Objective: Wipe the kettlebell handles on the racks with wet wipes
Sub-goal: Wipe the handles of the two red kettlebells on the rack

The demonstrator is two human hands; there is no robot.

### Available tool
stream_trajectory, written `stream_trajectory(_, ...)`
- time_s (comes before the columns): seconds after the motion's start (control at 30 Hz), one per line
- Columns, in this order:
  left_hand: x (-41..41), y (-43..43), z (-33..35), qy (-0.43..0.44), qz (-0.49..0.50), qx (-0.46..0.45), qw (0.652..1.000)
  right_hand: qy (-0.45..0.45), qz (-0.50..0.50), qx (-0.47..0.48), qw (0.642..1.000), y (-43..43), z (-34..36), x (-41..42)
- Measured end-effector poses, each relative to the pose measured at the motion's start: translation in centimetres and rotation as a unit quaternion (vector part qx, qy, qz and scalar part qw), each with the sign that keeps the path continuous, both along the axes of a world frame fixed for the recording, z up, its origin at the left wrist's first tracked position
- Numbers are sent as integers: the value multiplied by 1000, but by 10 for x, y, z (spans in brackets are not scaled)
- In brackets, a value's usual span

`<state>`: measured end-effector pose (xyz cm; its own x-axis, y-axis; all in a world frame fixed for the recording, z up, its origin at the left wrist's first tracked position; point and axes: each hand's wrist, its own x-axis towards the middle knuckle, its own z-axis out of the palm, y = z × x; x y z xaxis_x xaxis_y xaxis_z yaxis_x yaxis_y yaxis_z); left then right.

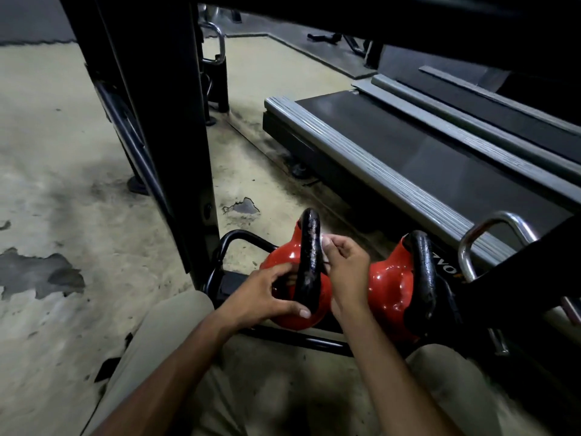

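Kettlebells down on the bottom rack (314, 341), two counted, both red in the body and black in the handle. Left kettlebell (278, 262) sitting on the low black rails, close in; right kettlebell (388, 291) just beside it on the same rails. Two handles, then. Left handle (309, 262) standing upright and getting all the attention; right handle (423, 272) bare, no hand on it.

Both hands in on the left one. Left hand (264, 294) curled round the foot of that handle, thumb laid across the red body, fingers hooked in through the loop: a closed grip. Right hand (345, 269) pinching one white wet wipe (323, 243) between thumb and fingertips and pressing it to the right flank of the left handle, up near the top bend. Only a small patch of wipe on show, rest tucked behind the fingers. Two red bodies touching or apart, cannot tell: right hand in the way.

Around the action: one black upright post (176, 136) rising at the left. Two treadmills off to the right, near treadmill (408, 146) and far treadmill (509, 102), side by side. Two chrome loops as well, near chrome loop (500, 217) just beyond the right kettlebell, far chrome loop (222, 42) well back by the post. Pale floor (63, 152), worn, blotched with dark patches. Two beige-trousered knees at the bottom edge, left knee (163, 325) and right knee (456, 372).
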<state>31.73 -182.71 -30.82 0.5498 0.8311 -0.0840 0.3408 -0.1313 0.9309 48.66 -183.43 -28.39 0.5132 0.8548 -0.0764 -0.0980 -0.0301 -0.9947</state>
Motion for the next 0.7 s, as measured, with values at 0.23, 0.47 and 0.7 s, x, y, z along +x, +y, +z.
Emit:
stream_trajectory(0.23,0,-2,-4,-2,3,3,1000,443,73,-129,884,33,22,-7)
stream_trajectory(0.47,0,4,-4,-2,-9,-8,1000,-247,-50,89,964,-4,1,-19)
stream_trajectory(0.7,0,2,-4,-5,-7,-2,1000,-629,198,48,750,-7,28,-14)
